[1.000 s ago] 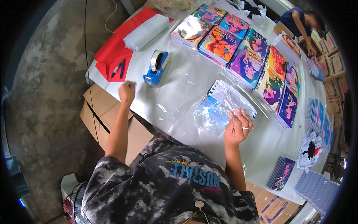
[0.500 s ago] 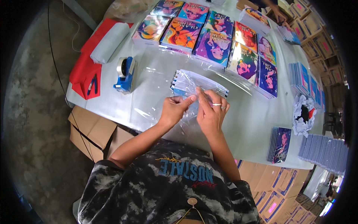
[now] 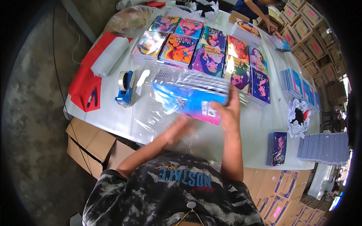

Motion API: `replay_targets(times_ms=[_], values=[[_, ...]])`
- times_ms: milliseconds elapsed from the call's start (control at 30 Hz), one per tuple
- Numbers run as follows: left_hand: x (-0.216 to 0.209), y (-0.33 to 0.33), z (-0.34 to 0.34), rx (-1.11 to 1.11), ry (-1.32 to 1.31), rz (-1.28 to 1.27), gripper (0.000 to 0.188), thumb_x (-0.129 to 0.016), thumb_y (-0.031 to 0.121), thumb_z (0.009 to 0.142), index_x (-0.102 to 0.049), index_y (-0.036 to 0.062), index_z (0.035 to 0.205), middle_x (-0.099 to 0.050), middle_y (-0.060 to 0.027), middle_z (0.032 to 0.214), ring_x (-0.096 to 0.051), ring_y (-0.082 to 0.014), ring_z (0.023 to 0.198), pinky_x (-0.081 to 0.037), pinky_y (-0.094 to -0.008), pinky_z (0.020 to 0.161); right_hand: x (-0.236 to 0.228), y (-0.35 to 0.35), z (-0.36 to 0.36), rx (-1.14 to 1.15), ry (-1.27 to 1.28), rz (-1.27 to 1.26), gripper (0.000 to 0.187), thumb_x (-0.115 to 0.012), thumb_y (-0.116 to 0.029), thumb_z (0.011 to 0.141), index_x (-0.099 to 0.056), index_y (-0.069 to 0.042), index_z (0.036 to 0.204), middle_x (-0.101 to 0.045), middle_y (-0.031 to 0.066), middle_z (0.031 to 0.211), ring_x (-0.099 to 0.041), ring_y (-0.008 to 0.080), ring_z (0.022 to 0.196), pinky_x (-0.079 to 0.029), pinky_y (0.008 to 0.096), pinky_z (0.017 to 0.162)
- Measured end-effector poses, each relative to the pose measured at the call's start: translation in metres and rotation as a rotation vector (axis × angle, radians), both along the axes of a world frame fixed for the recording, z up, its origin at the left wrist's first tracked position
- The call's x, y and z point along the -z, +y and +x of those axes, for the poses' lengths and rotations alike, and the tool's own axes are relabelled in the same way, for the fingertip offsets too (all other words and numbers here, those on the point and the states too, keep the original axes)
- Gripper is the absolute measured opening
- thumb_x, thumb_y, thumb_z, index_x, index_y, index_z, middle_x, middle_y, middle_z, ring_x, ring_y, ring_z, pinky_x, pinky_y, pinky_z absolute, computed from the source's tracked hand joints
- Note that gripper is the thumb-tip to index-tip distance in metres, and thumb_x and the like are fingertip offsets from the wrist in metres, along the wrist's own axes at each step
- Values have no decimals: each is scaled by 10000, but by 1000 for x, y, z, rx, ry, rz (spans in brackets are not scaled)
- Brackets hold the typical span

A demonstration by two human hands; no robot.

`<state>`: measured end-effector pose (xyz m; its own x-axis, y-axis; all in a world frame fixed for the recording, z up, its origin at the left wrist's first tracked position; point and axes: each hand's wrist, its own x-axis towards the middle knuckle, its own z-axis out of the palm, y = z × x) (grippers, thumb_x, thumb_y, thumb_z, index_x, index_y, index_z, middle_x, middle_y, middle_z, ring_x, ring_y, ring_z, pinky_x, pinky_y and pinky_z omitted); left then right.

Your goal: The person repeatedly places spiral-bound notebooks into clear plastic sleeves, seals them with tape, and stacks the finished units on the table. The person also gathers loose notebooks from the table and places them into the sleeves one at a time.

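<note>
A tilted stack of spiral notebooks (image 3: 184, 100) wrapped in transparent plastic is raised over the middle of the table, its blue and pink cover facing me. My right hand (image 3: 230, 113) grips the stack at its right end, with the thumb on the cover and the fingers behind. Just below the stack is my left hand (image 3: 179, 130), smeared by motion. Its fingers cannot be made out, nor whether it touches the loose plastic film (image 3: 149, 122) hanging at the stack's left side.
Rows of colourful notebooks (image 3: 177, 49) cover the far side of the table (image 3: 120, 120). On the left are a blue tape dispenser (image 3: 125, 88), a white roll (image 3: 110, 56) and pens on red material (image 3: 81, 84). Notebook stacks (image 3: 323, 147) stand right; a co-worker's hand (image 3: 271, 27) is far right.
The notebook stack has been lifted and tipped so its blue and pink cover shows. My right hand has shifted onto its right end; my left hand has left the plastic and dropped lower.
</note>
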<state>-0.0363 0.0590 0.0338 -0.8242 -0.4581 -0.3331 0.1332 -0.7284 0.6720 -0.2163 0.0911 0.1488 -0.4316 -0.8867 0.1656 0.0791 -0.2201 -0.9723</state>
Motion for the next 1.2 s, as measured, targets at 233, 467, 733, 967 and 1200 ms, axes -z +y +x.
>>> replay_targets(times_ms=[233,467,733,967,1200], values=[[-61,-75,1,-437,-182,-880,702,-817,180,630,-444,35,1207,-549,-62,1079,-502,-175,1007,-419,-317,879,51,14,-6,-107,73,-68,1015,-881,-159,536,-304,-42,1362,-440,101,1290,-381,224,1250,-310,331,1031],[-155,-115,-24,-736,33,-1560,243,-774,112,719,-555,22,661,-587,-55,654,-440,-70,520,-337,-229,462,-35,-47,-2,389,575,-389,106,-632,-69,844,-565,-17,780,-554,17,688,-451,46,562,-348,212,484],[-155,-141,32,-793,-12,-1338,406,-474,315,955,-487,-22,1182,-548,-94,981,-515,-119,776,-406,-247,649,-28,30,18,47,922,-697,254,-574,-217,856,-621,0,980,-616,94,837,-578,207,665,-459,300,621],[-73,-47,6,-644,-423,-1195,431,-586,200,885,-499,14,1265,-473,-170,1325,-409,-320,1251,-305,-402,1035,3,-22,40,39,1330,96,454,-525,-192,884,-450,33,1272,-455,210,1316,-401,340,1259,-320,451,1027],[-95,-31,-13,-545,-802,-1937,383,-683,168,779,-628,139,1157,-546,-44,1258,-442,-274,1171,-296,-411,964,27,-29,29,694,976,-368,494,-545,-126,853,-413,46,1297,-433,211,1322,-416,393,1214,-246,483,1046]])
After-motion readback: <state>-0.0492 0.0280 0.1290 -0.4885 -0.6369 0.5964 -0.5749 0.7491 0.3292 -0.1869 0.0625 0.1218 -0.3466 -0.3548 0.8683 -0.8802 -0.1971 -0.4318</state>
